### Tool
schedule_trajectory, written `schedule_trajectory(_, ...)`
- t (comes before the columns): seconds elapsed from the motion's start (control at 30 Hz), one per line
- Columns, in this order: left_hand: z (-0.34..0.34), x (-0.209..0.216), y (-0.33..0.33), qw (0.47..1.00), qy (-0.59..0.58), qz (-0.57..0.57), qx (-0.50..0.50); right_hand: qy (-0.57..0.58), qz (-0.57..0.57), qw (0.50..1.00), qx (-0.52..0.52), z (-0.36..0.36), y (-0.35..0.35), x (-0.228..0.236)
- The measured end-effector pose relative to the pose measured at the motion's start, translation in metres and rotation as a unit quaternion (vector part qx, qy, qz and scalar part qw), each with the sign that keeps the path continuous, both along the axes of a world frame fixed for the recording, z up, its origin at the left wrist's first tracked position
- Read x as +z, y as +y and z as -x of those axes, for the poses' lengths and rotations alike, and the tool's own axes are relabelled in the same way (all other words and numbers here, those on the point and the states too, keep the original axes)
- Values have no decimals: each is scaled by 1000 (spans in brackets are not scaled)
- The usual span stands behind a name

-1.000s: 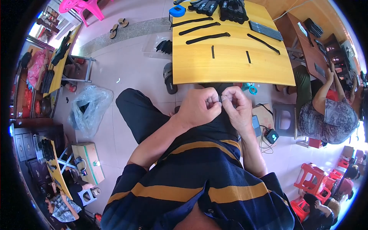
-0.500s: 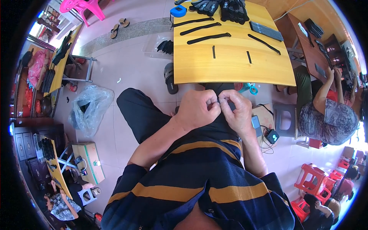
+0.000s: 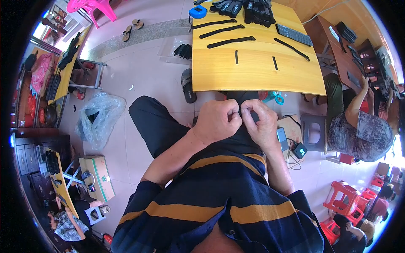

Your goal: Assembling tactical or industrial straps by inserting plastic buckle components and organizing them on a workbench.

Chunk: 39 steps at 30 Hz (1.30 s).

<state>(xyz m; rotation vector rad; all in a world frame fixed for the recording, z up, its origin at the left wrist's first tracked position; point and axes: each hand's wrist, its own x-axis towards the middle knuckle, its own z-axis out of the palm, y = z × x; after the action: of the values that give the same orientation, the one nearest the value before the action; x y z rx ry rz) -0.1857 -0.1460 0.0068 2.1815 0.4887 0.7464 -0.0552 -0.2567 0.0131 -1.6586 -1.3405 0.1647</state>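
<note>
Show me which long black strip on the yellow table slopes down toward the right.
The lone right-hand long strip, just below the grey stack in the picture; the three left-hand strips rise toward the right instead.

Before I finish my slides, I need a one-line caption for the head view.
Left hand and right hand curled close together before a yellow table bearing black straps and dark gloves.

Just off the near edge of the yellow table (image 3: 257,81), the left hand (image 3: 218,120) and right hand (image 3: 260,120) sit close together, fingers curled, thumbs bent. The 2 bare forearms (image 3: 175,157) slant inward toward the table, wrists nearest it.
</note>
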Motion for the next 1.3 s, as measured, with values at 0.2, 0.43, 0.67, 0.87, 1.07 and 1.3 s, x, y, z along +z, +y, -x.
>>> schedule_trajectory(0.2, 3, 3, 4, 991, 13, 127, -31, 53, 9, 999, 5, -1, -2, 0)
schedule_trajectory(0.43, 5, 1, 6, 981, 11, 188, -51, 46, 20, 998, 43, -5, -3, -1)
schedule_trajectory(0.67, 4, -3, 3, 987, 2, 154, -41, 42, 28, 996, 71, -7, -4, 2)
schedule_trajectory(0.87, 0, -6, -2, 997, -12, 74, -1, 86, 11, 995, 45, 0, -2, -8)
schedule_trajectory(1.07, -2, -7, -6, 996, -40, 73, 14, 88, -3, 995, 43, 3, -3, -13)
schedule_trajectory(1.3, -1, -8, -8, 992, -50, 111, 18, 57, -46, 997, 23, 5, 1, -18)
